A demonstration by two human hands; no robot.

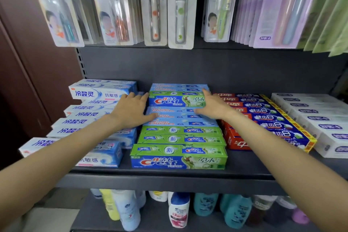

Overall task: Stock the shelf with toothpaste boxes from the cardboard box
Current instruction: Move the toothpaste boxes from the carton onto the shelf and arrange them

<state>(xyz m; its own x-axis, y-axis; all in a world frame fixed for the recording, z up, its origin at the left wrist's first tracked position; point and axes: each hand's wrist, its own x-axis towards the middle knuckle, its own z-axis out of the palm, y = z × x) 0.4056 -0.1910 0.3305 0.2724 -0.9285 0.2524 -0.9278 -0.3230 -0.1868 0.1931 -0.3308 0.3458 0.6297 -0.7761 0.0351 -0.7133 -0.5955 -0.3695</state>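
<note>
Head view: both arms reach forward over the dark shelf point(169, 172); the left hand point(131, 110) lies palm down with fingers straight, its fingertips against the left end of a green Crest box point(177, 100) raised at the back of the middle column, its thumb on the blue boxes point(180, 117) below; the right hand point(211, 106) mirrors it, fingers straight along the right end of that box, thumb on the same blue boxes; neither hand curls round anything; they press the box between them. Three green boxes point(178, 138) lie in front, the nearest at the shelf edge; about three blue ones sit behind them. White-and-blue boxes point(88, 108) fill the left column, partly hidden by the left arm, count unclear; red-and-blue boxes point(263, 118) stand right, then white boxes point(316, 118). Toothbrush packs point(180, 7) hang above; bottles point(178, 211) stand below.
</note>
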